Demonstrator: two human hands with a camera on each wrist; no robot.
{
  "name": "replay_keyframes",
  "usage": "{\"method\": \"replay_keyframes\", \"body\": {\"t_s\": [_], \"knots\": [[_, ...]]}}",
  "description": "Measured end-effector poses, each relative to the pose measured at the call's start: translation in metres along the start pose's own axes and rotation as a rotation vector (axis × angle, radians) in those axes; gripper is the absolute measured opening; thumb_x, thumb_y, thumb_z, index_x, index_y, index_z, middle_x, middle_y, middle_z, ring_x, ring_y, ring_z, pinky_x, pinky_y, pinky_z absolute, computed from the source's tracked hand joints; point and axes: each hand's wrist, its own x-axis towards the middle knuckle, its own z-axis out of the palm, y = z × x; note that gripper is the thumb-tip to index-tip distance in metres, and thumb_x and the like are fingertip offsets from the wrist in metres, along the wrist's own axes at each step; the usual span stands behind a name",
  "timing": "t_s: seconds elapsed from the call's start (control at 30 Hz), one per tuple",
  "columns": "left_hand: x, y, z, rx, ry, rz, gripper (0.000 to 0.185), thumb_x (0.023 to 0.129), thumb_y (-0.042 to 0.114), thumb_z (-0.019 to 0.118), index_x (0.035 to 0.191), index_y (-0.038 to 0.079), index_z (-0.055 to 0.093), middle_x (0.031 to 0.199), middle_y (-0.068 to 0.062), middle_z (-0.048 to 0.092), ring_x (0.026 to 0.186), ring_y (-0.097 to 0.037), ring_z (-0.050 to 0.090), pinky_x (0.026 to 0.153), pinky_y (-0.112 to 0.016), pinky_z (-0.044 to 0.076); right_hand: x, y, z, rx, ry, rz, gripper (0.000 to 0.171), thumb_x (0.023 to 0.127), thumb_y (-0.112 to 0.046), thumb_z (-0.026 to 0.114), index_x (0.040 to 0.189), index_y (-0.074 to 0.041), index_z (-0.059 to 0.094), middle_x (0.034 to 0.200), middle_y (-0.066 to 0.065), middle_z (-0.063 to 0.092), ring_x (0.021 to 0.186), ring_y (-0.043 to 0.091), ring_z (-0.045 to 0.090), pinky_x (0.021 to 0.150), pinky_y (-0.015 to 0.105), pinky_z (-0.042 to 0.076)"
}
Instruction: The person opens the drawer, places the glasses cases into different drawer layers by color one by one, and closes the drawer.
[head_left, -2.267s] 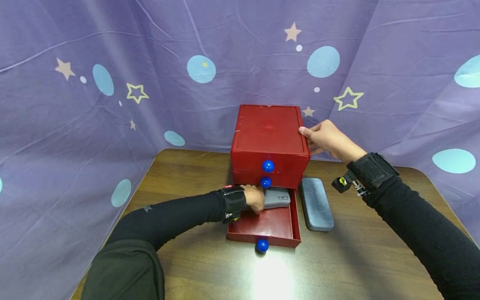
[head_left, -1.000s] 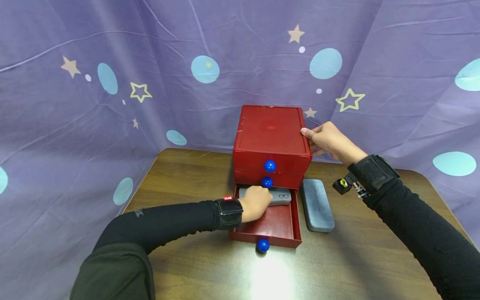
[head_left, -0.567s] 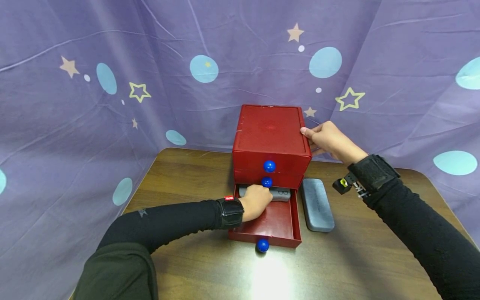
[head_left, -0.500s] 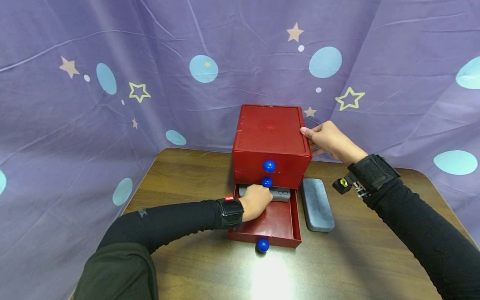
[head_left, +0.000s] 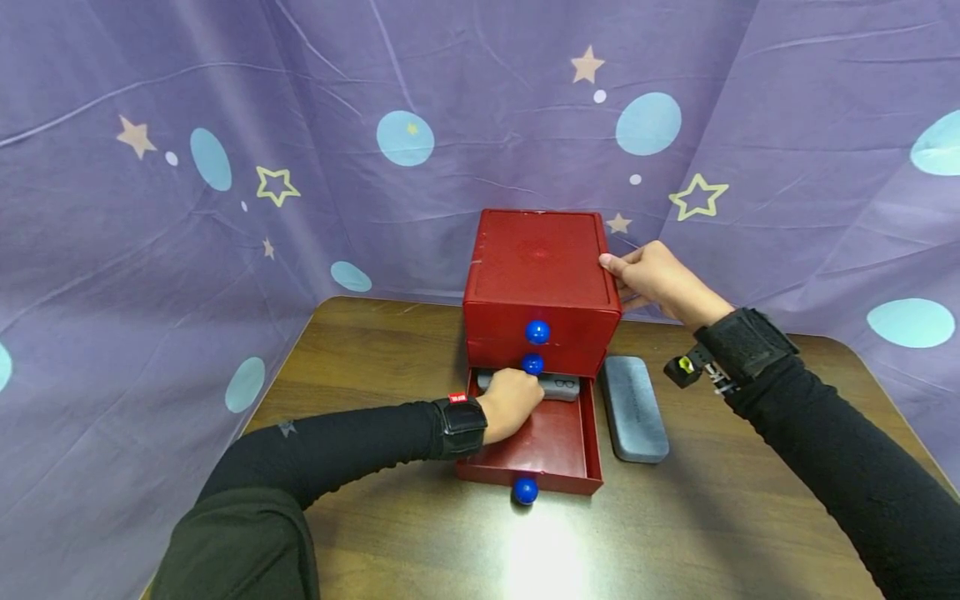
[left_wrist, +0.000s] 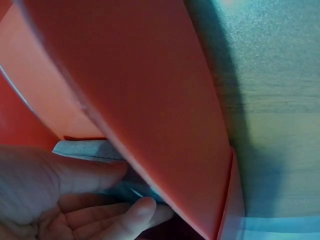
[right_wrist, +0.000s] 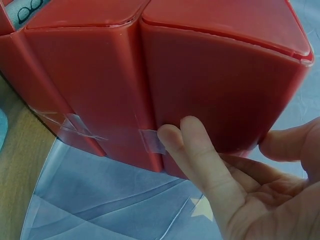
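Observation:
A red drawer unit (head_left: 536, 258) with blue knobs stands at the back of the table, its bottom drawer (head_left: 547, 446) pulled out. Inside that drawer, at the back, lies a grey glasses case (head_left: 560, 387) printed with a glasses outline. My left hand (head_left: 512, 406) reaches into the drawer and covers part of the case. In the left wrist view, its thumb lies along the grey case (left_wrist: 87, 149) with the fingers curled below. My right hand (head_left: 660, 279) steadies the unit: the thumb touches the top edge, and nearly straight fingers (right_wrist: 200, 152) rest against the side.
A blue-grey glasses case (head_left: 634, 408) lies on the wooden table (head_left: 420, 533), just right of the open drawer. Behind the table hangs a purple cloth (head_left: 480, 100) with stars and dots. A blue knob (head_left: 525, 491) sticks out from the drawer front.
Since the earliest frame, the grey glasses case has slid deeper into the drawer, and my left hand has shifted over its front. In the last half second little differs. My right hand stays put.

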Motion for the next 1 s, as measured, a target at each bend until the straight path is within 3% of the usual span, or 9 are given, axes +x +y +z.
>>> {"method": "replay_keyframes", "body": {"t_s": [0.23, 0.5, 0.8, 1.0], "knots": [[-0.001, 0.001, 0.001, 0.015, 0.009, -0.015, 0.021, 0.090, 0.015, 0.071, 0.078, 0.030, 0.078, 0.076, 0.012, 0.074, 0.065, -0.004, 0.066, 0.052, -0.024, 0.054, 0.000, -0.001, 0.000, 0.003, 0.005, 0.003, 0.061, 0.107, -0.039, 0.049, 0.131, 0.016, 0.059, 0.099, 0.020, 0.076, 0.079, 0.016, 0.075, 0.077, 0.042, 0.063], [-0.004, 0.003, -0.007, -0.047, -0.164, -0.060, 0.016, 0.092, 0.018, 0.068, 0.089, 0.029, 0.080, 0.089, 0.010, 0.076, 0.076, -0.006, 0.067, 0.058, -0.024, 0.054, 0.000, -0.001, 0.001, 0.005, 0.010, 0.002, 0.059, 0.107, -0.037, 0.049, 0.128, 0.017, 0.060, 0.093, 0.017, 0.077, 0.078, 0.016, 0.074, 0.077, 0.043, 0.063], [-0.014, -0.004, -0.027, -0.092, -0.198, -0.085, 0.012, 0.093, 0.020, 0.067, 0.095, 0.023, 0.079, 0.091, 0.004, 0.076, 0.079, -0.008, 0.068, 0.061, -0.025, 0.055, -0.001, -0.003, 0.000, 0.006, 0.014, -0.002, 0.059, 0.107, -0.038, 0.049, 0.126, 0.017, 0.061, 0.087, 0.012, 0.076, 0.077, 0.014, 0.074, 0.078, 0.044, 0.063], [-0.018, -0.015, -0.047, -0.134, -0.327, -0.043, 0.023, 0.097, 0.029, 0.067, 0.115, 0.017, 0.074, 0.108, 0.004, 0.077, 0.093, -0.011, 0.071, 0.082, -0.031, 0.056, -0.001, -0.001, 0.000, 0.005, 0.003, -0.003, 0.059, 0.107, -0.038, 0.049, 0.126, 0.017, 0.061, 0.087, 0.011, 0.076, 0.078, 0.015, 0.074, 0.078, 0.043, 0.063]]}}
